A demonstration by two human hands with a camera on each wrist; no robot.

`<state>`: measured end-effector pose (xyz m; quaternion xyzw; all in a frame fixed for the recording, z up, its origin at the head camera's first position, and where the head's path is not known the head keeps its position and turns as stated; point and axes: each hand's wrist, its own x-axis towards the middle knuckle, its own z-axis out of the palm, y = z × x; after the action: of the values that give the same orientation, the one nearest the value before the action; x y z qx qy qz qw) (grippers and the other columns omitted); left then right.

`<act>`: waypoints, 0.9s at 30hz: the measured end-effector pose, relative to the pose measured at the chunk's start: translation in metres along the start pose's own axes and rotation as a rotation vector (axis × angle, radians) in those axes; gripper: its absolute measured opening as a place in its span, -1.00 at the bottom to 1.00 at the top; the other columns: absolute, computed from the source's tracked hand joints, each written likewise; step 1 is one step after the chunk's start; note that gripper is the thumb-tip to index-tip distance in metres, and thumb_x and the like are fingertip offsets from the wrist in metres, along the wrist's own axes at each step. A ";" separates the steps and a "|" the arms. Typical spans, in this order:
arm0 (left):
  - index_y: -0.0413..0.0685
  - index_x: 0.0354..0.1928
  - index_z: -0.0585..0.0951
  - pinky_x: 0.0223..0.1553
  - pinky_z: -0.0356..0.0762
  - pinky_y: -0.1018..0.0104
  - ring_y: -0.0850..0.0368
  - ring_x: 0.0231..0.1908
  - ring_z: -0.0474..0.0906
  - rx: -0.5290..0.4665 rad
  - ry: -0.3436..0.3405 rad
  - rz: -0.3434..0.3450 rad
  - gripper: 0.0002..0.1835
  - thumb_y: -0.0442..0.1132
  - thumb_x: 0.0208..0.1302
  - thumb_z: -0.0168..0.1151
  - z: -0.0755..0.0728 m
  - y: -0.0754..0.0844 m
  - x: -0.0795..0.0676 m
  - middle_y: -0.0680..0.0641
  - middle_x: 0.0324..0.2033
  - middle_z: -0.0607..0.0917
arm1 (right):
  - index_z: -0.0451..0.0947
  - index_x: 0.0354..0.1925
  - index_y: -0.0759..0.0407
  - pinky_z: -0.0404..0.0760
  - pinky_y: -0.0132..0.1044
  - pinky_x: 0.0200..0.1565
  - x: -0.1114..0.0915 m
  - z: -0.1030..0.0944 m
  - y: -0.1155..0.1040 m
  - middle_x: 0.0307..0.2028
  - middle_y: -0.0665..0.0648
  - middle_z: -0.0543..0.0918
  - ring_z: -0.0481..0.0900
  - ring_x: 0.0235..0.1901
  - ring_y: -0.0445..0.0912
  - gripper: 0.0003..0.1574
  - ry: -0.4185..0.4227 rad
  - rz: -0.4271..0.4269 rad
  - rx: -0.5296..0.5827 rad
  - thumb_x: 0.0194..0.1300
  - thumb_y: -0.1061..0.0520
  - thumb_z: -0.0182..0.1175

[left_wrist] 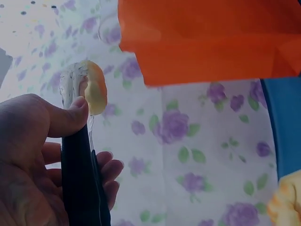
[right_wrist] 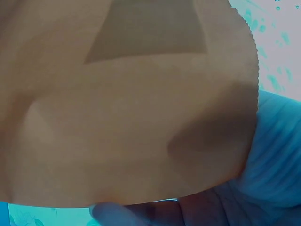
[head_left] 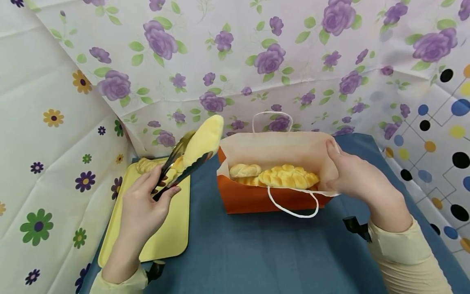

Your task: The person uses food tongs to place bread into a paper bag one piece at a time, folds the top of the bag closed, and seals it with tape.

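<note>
My left hand (head_left: 145, 206) grips a pair of tongs (head_left: 194, 165) by its black handles. Between the tongs' ends is a pale yellow bread roll (head_left: 203, 141), raised to the left of an orange paper bag (head_left: 249, 200). In the left wrist view the thumb lies along the tongs' black handle (left_wrist: 77, 179), and the roll (left_wrist: 98, 89) shows at the far end. My right hand (head_left: 361, 177) holds the bag's right rim; the right wrist view is mostly bag paper (right_wrist: 117, 132). Inside the bag lie a braided loaf (head_left: 288, 176) and a smaller twisted roll (head_left: 245, 170).
A yellow tray (head_left: 172, 232) lies on the blue tabletop (head_left: 257, 253) at left, with a twisted bread (head_left: 147, 164) at its far end and more bread partly hidden behind the tongs. White handles (head_left: 290, 211) stick out from the bag's front and back. Patterned cloth (head_left: 235, 61) surrounds the table.
</note>
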<state>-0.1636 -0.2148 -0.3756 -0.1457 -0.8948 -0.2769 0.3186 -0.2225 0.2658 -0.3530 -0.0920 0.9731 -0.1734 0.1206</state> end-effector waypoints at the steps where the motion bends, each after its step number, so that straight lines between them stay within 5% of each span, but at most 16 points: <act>1: -0.35 0.39 0.59 -0.35 0.50 0.49 -0.08 -0.20 0.73 0.000 -0.003 0.017 -0.22 -0.39 0.09 0.69 0.001 0.003 0.002 -0.29 0.03 0.76 | -0.49 0.73 0.03 0.62 0.28 -0.05 0.000 0.000 0.000 0.62 0.49 0.07 0.64 0.10 0.36 0.61 -0.001 0.000 0.002 0.27 -0.29 0.47; 8: -0.36 0.37 0.60 -0.38 0.67 0.03 -0.13 -0.18 0.74 -0.021 -0.031 0.118 -0.24 -0.38 0.10 0.68 0.008 0.021 0.013 -0.30 0.02 0.76 | -0.49 0.73 -0.01 0.60 0.32 0.00 -0.001 -0.001 -0.001 0.64 0.47 0.05 0.58 0.20 0.43 0.64 -0.005 -0.005 0.012 0.24 -0.37 0.47; 12: -0.34 0.37 0.61 -0.27 0.73 -0.01 -0.14 -0.12 0.75 -0.035 -0.090 0.156 -0.27 -0.34 0.15 0.67 0.011 0.032 0.021 -0.29 0.09 0.74 | -0.50 0.73 0.00 0.60 0.33 0.01 -0.001 -0.001 -0.001 0.63 0.47 0.06 0.56 0.22 0.45 0.67 -0.005 -0.006 0.013 0.23 -0.40 0.48; 19: -0.30 0.40 0.60 -0.37 0.65 0.10 -0.09 -0.23 0.69 0.008 -0.237 0.249 -0.30 -0.31 0.22 0.63 0.017 0.049 0.037 -0.27 0.07 0.73 | -0.50 0.73 0.01 0.62 0.28 -0.04 -0.001 -0.001 -0.002 0.59 0.48 0.20 0.63 0.10 0.38 0.63 -0.001 -0.011 0.022 0.27 -0.32 0.48; 27: -0.29 0.32 0.64 -0.19 0.71 0.02 -0.12 -0.19 0.69 0.050 -0.309 0.382 -0.36 -0.25 0.23 0.64 0.033 0.066 0.061 -0.23 -0.06 0.73 | -0.48 0.73 0.06 0.51 0.45 0.15 0.000 -0.001 -0.002 0.65 0.47 -0.05 0.42 0.34 0.52 0.68 -0.009 -0.012 0.008 0.23 -0.38 0.51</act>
<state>-0.1969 -0.1373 -0.3309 -0.3451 -0.8956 -0.1640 0.2279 -0.2230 0.2647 -0.3513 -0.0981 0.9713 -0.1776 0.1241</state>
